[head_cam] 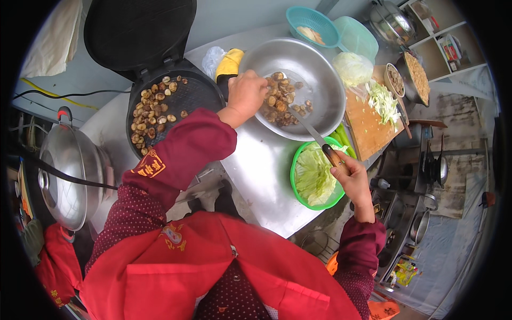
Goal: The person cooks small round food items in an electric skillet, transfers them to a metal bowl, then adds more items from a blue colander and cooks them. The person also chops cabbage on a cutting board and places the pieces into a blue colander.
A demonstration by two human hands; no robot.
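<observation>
My right hand [350, 176] grips the wooden handle of a metal spatula [312, 130], whose far end lies among browned round food pieces [280, 98] in a large steel bowl [326, 72]. My left hand [249, 94] is over the bowl's left rim, fingers bent together beside the pieces; whether it holds one is hidden. Left of it, an electric griddle [200, 94] stands with its black lid raised and more browned pieces [150, 116] on its plate. A green basket [294, 180] of lettuce leaves [314, 172] sits below the bowl, under the spatula handle.
Right of the bowl lies a wooden cutting board [360, 128] with shredded cabbage [382, 102]; a cabbage head [352, 69] is behind it. A blue colander [314, 24] stands at the back. A yellow cloth-like item [230, 62] touches the griddle area. A large lidded steel pot [70, 176] is at left.
</observation>
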